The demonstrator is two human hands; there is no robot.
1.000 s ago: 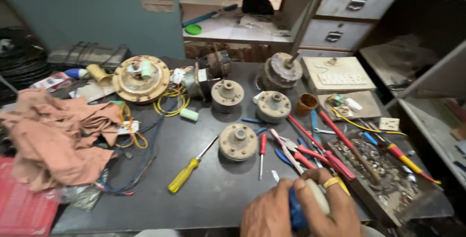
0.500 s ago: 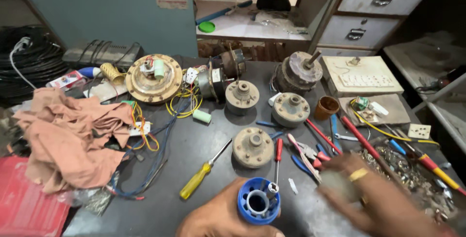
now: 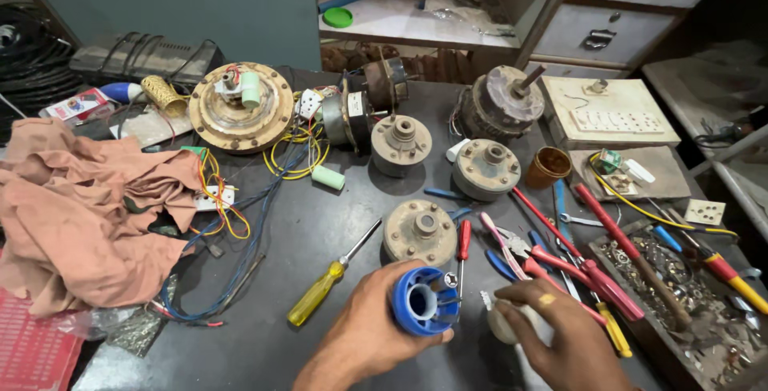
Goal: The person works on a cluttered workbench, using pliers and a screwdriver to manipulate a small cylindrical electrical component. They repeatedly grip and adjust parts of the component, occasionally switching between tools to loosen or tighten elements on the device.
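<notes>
Both hands sit higher and clearer than half a second ago. The left hand now wraps the blue spool fully, bore facing up, just below the round cap. The right hand closes on a pale part beside the spool.

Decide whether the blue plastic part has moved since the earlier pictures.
Yes. The blue plastic part, in the left hand, shifted left, now below the round motor cap.
</notes>
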